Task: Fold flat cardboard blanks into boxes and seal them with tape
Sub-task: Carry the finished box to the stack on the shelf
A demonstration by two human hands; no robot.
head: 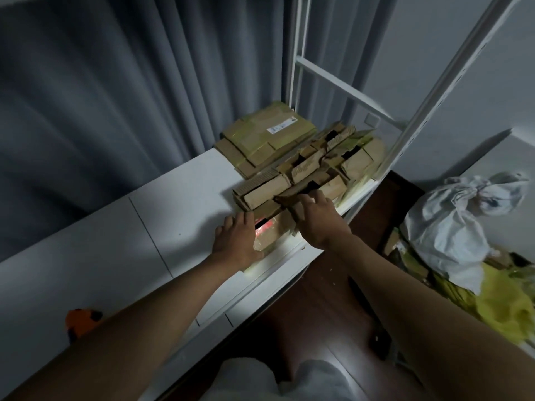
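A heap of brown cardboard boxes and flattened blanks (301, 169) covers the far right end of the white table (101, 256). My left hand (236, 241) lies on a flat cardboard piece with a red print (272, 230) at the near edge of the heap, fingers reaching forward. My right hand (315, 218) reaches onto a dark cardboard flap (292, 192) in the heap; its fingertips are over the flap, and whether they grip it is unclear. A flat taped blank with a white label (266, 134) lies at the back.
An orange object (82, 321) sits near the table's front left edge. A white metal shelf frame (390, 111) rises beside the heap. A white sack (460, 224) and yellow plastic (503, 311) lie on the floor at the right. Grey curtains hang behind.
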